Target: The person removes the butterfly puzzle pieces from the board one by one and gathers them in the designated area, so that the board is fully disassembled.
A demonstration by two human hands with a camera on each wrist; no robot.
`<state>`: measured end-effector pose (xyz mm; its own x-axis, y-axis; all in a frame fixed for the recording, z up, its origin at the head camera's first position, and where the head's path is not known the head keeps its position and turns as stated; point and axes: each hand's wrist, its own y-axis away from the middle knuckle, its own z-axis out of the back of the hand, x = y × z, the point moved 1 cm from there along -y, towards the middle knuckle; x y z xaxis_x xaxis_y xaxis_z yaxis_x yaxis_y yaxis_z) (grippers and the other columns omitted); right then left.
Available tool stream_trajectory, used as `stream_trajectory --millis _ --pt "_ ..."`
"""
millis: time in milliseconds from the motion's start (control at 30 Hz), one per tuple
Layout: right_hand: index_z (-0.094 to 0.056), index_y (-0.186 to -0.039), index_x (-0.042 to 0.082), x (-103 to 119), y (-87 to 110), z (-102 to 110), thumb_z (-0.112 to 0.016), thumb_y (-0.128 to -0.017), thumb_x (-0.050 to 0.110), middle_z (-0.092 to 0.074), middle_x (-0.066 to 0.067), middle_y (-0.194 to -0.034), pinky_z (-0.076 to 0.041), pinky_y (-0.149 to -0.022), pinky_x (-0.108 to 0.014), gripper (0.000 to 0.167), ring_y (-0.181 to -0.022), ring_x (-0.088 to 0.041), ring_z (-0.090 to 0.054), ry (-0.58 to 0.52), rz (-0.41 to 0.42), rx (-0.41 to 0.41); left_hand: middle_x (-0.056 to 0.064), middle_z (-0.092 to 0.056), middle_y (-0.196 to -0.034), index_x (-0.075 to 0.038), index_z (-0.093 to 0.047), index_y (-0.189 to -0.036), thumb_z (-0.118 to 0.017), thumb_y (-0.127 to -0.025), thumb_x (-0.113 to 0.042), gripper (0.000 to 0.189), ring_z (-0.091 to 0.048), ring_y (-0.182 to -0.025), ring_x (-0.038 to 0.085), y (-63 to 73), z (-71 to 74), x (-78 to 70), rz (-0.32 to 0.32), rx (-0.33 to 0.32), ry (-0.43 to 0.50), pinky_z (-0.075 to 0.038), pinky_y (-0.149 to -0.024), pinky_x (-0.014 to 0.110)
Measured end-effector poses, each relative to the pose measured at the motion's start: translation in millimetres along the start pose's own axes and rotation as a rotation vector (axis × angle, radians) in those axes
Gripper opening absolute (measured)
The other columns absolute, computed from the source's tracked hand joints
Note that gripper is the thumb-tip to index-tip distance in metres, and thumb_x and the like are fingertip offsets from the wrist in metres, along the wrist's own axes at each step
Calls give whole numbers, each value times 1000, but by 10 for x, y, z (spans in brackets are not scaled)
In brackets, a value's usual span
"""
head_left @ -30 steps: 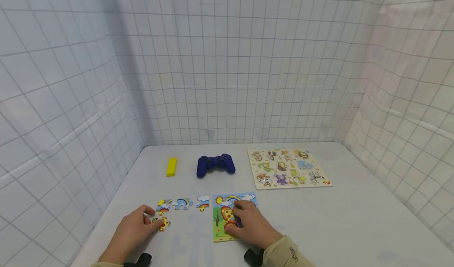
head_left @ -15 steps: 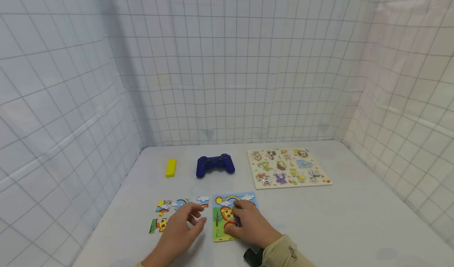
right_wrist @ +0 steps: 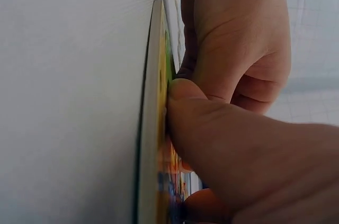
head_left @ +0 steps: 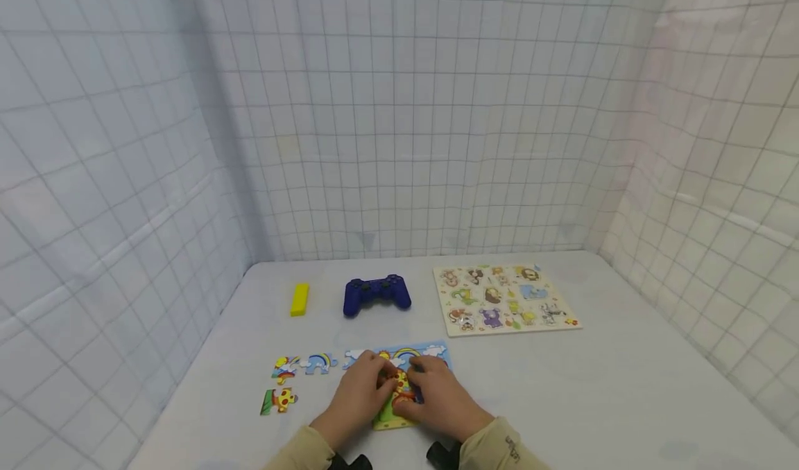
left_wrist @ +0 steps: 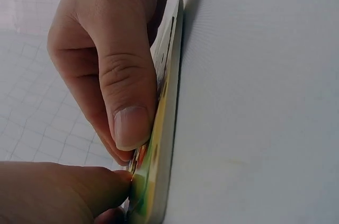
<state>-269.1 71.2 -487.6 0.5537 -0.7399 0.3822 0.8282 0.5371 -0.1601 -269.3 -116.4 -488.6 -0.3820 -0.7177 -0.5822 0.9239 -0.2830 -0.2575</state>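
A small jigsaw puzzle with a yellow giraffe, rainbow and clouds lies flat on the table, its middle partly covered by both hands. My left hand has curled fingers on its left side, thumb and forefinger near each other. Opposite, my right hand grips at the giraffe with thumb and bent fingers. In the left wrist view, the left thumb touches the puzzle face; in the right wrist view, the right thumb presses it. The hands hide any single piece beneath the fingertips.
Left of the puzzle lie loose pieces: a sun piece, a rainbow piece, a giraffe piece and a partly covered cloud piece. Behind are a yellow block, a blue game controller and an animal puzzle board.
My left hand has left the loose giraffe piece and travelled right onto the puzzle, beside the right hand. The right hand has stayed in nearly the same place and pose.
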Motion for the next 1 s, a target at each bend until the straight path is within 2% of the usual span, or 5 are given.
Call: stream_trajectory --millis 100,267,367,767,1000 --pt "-70 -126 7 7 -6 9 -72 -93 53 -53 -20 -143 -46 -105 -56 57 -133 -39 -48 -23 -6 -10 -2 -53 -92 -14 -72 -94 -78 -91 -17 7 -52 -75 4 3 -23 54 11 -21 -9 -44 -65 23" --pt "-46 -152 7 -97 37 40 -69 -95 53 -47 -17 -149 -41 -109 -59 77 -139 -37 -42 -235 -107 -61 -3 -55 -93 -16 -72 -92 -79 -91 -20 7 -53 -77 5 -6 -20 72 2 -32 13 -45 -68 25" --pt "-41 -155 5 -188 108 38 -71 -96 46 -47 -17 -150 -39 -110 -62 78 -141 -38 -41 -308 -126 -120 -2 -56 -94 -16 -72 -92 -78 -92 -18 6 -53 -79 6 9 -17 75 -15 -22 18 -45 -68 26" --pt "-61 -138 -2 -234 161 14 -74 -90 56 -55 -16 -147 -40 -109 -63 76 -139 -38 -47 -145 -67 -119 -3 -56 -95 -16 -72 -94 -78 -92 -19 7 -53 -81 5 33 22 100 -7 7 58 -47 -71 26" --pt "-67 -132 -1 -199 170 56 -77 -88 55 -57 -18 -146 -43 -107 -62 73 -138 -37 -50 -60 -57 -105 -3 -53 -94 -21 -72 -97 -78 -91 -24 9 -46 -68 5 -40 -45 48 31 -28 -41 -39 -59 24"
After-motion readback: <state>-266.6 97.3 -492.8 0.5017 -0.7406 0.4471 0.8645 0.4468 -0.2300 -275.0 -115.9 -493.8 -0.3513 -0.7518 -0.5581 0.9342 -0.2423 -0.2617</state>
